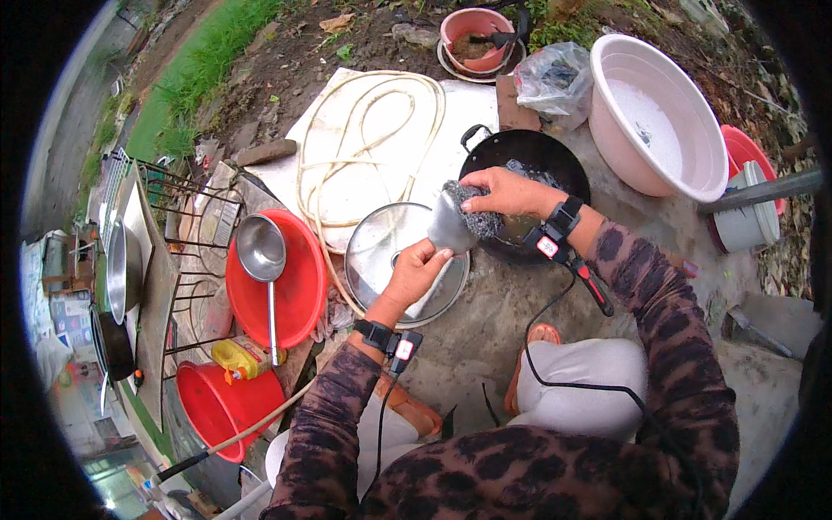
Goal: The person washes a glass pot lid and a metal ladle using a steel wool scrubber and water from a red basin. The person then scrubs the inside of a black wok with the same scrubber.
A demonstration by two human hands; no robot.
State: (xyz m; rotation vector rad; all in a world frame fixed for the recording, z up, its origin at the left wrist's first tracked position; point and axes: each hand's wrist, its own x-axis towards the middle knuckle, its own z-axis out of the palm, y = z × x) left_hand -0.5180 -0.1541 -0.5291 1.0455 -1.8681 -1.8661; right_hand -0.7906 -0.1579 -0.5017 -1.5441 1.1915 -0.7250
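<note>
My left hand (416,272) grips the edge of a small grey metal piece (450,224), perhaps a spatula's blade or a ladle. A dark, curly scouring pad (480,218) is pinched in my right hand (510,192), against or beside the metal piece. Both hands are at the left rim of a black wok (572,156), which has some water in it. Below my left hand lies a round glass lid with a metal rim (374,250). Farther left, a long-handled steel ladle (261,250) rests across a red basin (302,292).
A pale hose (416,175) lies coiled on a white sheet (468,104). A pink tub (650,130) stands at the upper right, beside a plastic bag (552,81). At lower left are a red bucket (221,403), a yellow bottle (240,357) and a metal rack (195,244).
</note>
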